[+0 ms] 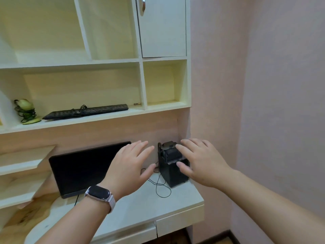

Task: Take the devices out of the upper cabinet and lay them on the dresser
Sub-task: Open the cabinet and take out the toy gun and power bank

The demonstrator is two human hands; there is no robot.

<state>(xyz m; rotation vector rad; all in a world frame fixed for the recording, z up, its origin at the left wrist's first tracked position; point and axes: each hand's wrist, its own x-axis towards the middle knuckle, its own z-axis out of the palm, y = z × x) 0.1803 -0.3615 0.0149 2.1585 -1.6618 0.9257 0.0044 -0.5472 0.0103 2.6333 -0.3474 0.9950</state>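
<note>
A small black boxy device (171, 170) with a thin black cord (161, 188) stands on the white dresser top (140, 210), against the back wall at the right. My right hand (200, 162) rests its spread fingers on the device's top and right side. My left hand (131, 166), wearing a watch, hovers open just left of the device without touching it. A black flat screen (82, 169) leans against the wall to the left. A black keyboard (86, 111) with its coiled cable lies on the open shelf above.
A green ornament (26, 111) stands at the left of the keyboard shelf. A closed cabinet door (163, 27) with a metal handle is at the upper right. The pink wall (263, 85) bounds the dresser on the right. Drawers (179, 221) sit under the top.
</note>
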